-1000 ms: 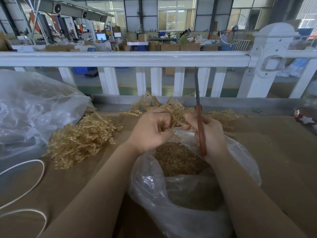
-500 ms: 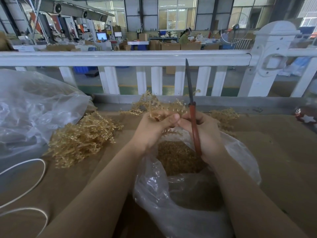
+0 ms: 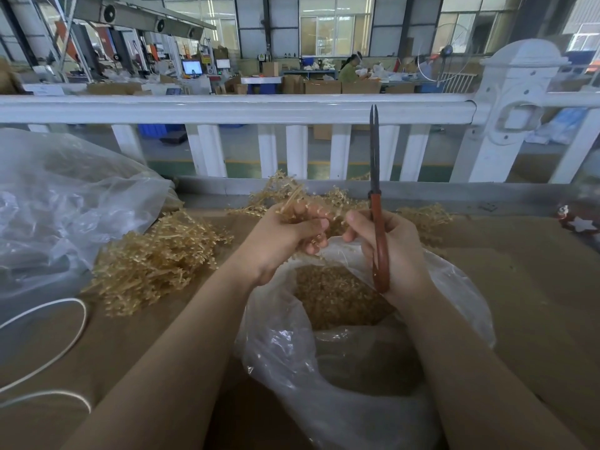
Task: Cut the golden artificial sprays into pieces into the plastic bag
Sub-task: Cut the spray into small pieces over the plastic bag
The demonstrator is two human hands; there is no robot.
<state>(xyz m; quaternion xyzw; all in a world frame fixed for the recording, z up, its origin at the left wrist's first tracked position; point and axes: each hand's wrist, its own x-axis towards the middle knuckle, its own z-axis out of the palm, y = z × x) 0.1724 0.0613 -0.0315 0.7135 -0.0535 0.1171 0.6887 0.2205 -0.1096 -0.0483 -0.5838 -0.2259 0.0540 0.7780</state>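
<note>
My left hand (image 3: 285,235) grips a golden spray (image 3: 292,203) just above the mouth of the clear plastic bag (image 3: 279,345). Cut golden pieces (image 3: 334,297) lie heaped inside that bag. My right hand (image 3: 389,251) grips the red-handled scissors (image 3: 376,203), whose blades point straight up and are closed. The two hands sit close together over the bag. A pile of uncut golden sprays (image 3: 156,261) lies on the brown table to the left, and more sprays (image 3: 422,216) lie behind my hands.
A large crumpled plastic bag (image 3: 65,203) fills the left side. A white cord (image 3: 48,352) loops at the lower left. A white railing (image 3: 227,108) runs along the table's far edge. A red star ornament (image 3: 578,222) sits at the far right.
The scissors swung from a slight left tilt to upright, and my right hand drew a little apart from the left. My left hand keeps its hold on the spray.
</note>
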